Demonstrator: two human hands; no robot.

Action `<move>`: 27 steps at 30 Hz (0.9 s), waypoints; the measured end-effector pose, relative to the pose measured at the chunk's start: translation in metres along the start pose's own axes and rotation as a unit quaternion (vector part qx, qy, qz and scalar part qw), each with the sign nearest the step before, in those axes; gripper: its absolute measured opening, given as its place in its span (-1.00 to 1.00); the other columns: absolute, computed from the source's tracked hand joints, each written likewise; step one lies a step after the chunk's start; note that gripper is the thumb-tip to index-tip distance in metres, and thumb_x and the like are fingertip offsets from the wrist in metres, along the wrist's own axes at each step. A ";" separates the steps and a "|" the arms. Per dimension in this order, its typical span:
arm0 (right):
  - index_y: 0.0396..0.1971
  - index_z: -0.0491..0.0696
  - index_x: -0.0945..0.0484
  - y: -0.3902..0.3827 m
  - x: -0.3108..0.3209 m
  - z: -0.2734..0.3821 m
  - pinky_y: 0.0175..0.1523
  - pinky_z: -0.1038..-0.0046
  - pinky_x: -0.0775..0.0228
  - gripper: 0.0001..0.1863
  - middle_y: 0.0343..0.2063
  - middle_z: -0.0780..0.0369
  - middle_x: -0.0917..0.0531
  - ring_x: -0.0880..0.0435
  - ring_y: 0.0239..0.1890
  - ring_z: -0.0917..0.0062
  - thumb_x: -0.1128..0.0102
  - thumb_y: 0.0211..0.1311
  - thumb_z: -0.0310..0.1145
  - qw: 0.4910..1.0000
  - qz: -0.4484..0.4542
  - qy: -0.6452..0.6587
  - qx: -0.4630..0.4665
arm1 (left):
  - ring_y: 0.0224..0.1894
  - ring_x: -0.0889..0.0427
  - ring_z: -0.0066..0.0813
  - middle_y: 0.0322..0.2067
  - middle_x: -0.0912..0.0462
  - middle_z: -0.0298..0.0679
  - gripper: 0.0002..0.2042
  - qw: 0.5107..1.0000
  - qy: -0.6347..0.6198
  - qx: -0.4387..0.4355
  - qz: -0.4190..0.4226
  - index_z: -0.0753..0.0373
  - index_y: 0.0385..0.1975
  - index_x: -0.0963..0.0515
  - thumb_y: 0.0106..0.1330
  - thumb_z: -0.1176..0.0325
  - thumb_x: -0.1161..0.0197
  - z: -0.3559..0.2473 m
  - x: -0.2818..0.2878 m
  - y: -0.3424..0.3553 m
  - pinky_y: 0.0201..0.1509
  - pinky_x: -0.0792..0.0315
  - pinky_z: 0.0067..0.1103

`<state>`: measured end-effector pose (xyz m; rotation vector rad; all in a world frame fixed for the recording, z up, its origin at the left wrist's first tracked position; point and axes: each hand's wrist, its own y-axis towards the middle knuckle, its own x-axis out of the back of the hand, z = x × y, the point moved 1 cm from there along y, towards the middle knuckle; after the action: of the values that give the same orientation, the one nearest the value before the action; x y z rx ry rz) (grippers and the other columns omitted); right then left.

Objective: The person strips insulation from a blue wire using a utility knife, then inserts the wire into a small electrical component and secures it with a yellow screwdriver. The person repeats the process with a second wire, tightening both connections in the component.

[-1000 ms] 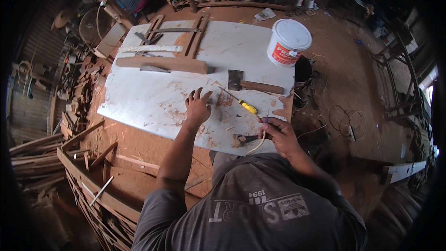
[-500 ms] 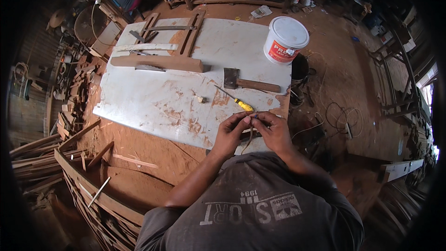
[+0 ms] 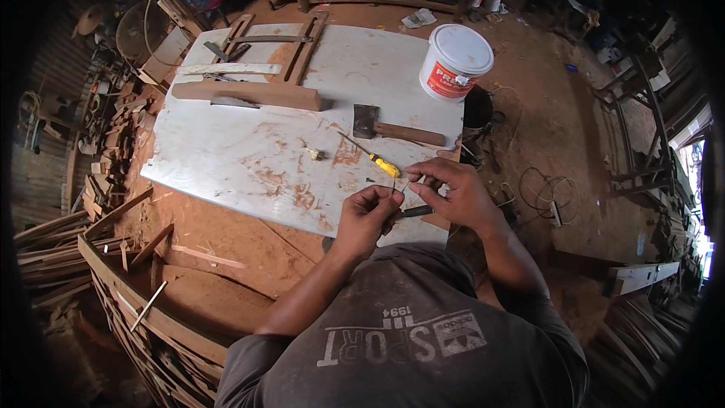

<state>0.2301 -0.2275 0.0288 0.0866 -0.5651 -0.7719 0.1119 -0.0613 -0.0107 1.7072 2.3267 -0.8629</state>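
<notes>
While the broad white tabletop (image 3: 249, 136) spreads out in front of you, a lidded white bucket (image 3: 455, 62) stands upright near its far right corner. A long wooden beam (image 3: 245, 94) lies across the left half, and a tool with a broad dark head and wooden handle (image 3: 408, 134), hatchet-like, lies nearer the middle. Your left hand (image 3: 365, 213) and right hand (image 3: 461, 190) come close together above the near edge. Just beyond them lies a yellow-handled screwdriver (image 3: 386, 165), its shaft pointing away and to the left; a small pale lump (image 3: 314, 153) sits left of it. Smallest is the thin wire (image 3: 395, 183) at your left fingertips, between your hands. Your left thumb and forefinger are clamped on it; your right thumb and finger nearly meet just beside it, but you cannot tell from here whether they grip a strand. One dark end points nearly straight away from you, and a paler one slants away to the right, the long axis running roughly away from your body. It should be light and bendy, easily kinked, so a fingertip pinch close behind the ends suits it best.
</notes>
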 end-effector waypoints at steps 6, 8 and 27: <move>-0.15 -0.03 -0.67 0.003 0.009 -0.002 -0.18 0.40 -0.58 -0.81 -0.25 0.22 -0.72 -0.74 -0.28 0.38 -0.37 0.24 -0.38 0.981 0.046 -0.132 0.134 | -0.61 -0.31 -0.81 -0.57 -0.53 -0.47 -0.88 1.000 -0.009 0.018 -0.004 0.27 -0.28 -0.64 0.40 0.36 -0.34 -0.001 -0.003 -0.006 -0.58 -0.12 -0.76; -0.18 -0.03 -0.66 0.004 0.010 -0.001 -0.16 0.36 -0.58 -0.82 -0.26 0.24 -0.72 -0.73 -0.24 0.38 -0.37 0.25 -0.37 0.983 0.067 -0.113 0.132 | -0.62 -0.30 -0.82 -0.56 -0.53 -0.48 -0.89 1.000 -0.006 0.019 -0.014 0.26 -0.28 -0.65 0.40 0.35 -0.33 -0.001 -0.004 -0.007 -0.58 -0.11 -0.76; -0.25 -0.16 -0.59 -0.012 0.008 -0.013 -0.34 0.52 -0.49 -0.74 -0.42 0.31 -0.64 -0.63 -0.41 0.62 -0.25 0.43 -0.23 0.870 0.223 0.247 -0.364 | -0.41 -0.45 -0.76 -0.45 -0.64 -0.40 -0.89 0.870 0.420 -0.255 0.032 0.39 -0.29 -0.63 0.32 0.47 -0.36 -0.014 -0.006 -0.023 -0.31 -0.39 -0.69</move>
<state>0.2337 -0.2428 0.0177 -0.5215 0.2218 -0.4364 0.0964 -0.0636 0.0125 2.1059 2.5541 0.6353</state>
